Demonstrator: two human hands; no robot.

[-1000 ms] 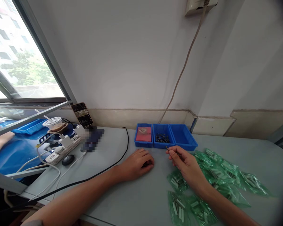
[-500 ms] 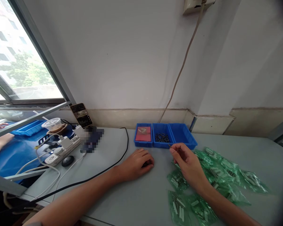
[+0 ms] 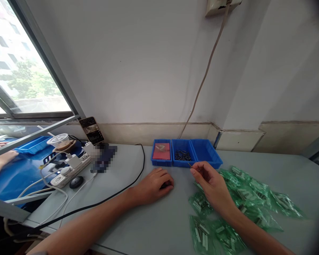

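Pinching a thin piece (image 3: 190,165) in the right hand (image 3: 210,180), just short of the middle blue bin (image 3: 180,164) beyond. Resting the left hand (image 3: 152,186) on the surface (image 3: 154,230), loosely curled; cannot tell whether gripping anything.

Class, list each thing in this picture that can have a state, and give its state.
Right hand: pinching a thin piece
Left hand: on the table, fingers curled
Left bin: open, holding a red card
Middle bin: open, holding metal pieces
Green bags: filled; sealing unclear
Phone: propped up, screen lit
Cup: lidded, part full
Power strip: plugs in
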